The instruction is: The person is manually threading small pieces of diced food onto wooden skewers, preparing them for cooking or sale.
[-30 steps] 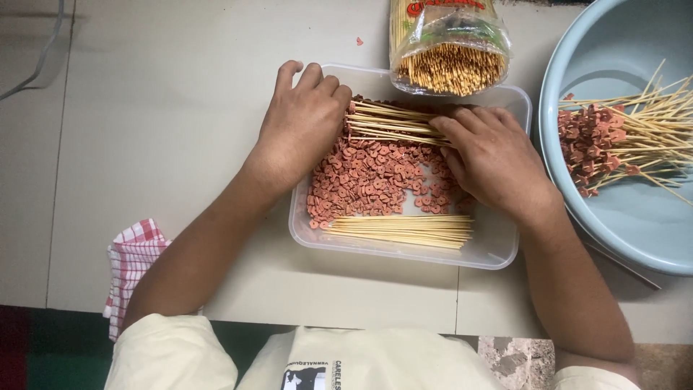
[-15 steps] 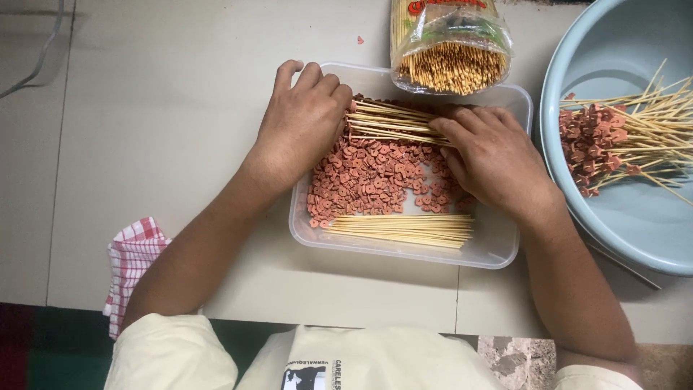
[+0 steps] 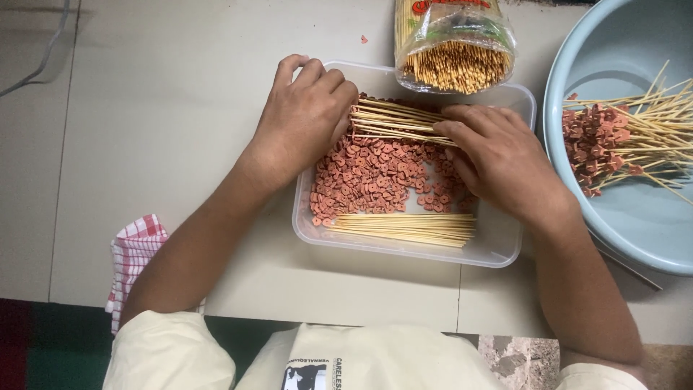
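Skewers (image 3: 401,121) — a loose bundle of thin bamboo sticks, lying flat across the far end of a clear plastic tub (image 3: 498,253), pinned at both ends. Left hand (image 3: 303,119) curled over the blunt ends, fingers folded down on them at the tub's far-left corner. Right hand (image 3: 498,159) laid flat over the other end, fingertips pressing the sticks down; whether the thumb closes underneath cannot be told. Between and just below both hands, a heap of small reddish-brown sliced rings (image 3: 375,177) covering the tub floor. Nearer the body from that heap, a second bundle of bare sticks (image 3: 408,229) along the near wall. Just beyond the right hand's fingertips, an open bag of skewers (image 3: 455,43). Out past the right wrist — a pale blue basin (image 3: 635,231) with loaded skewers (image 3: 621,141). Well off behind the left forearm, a red checked cloth (image 3: 133,256).
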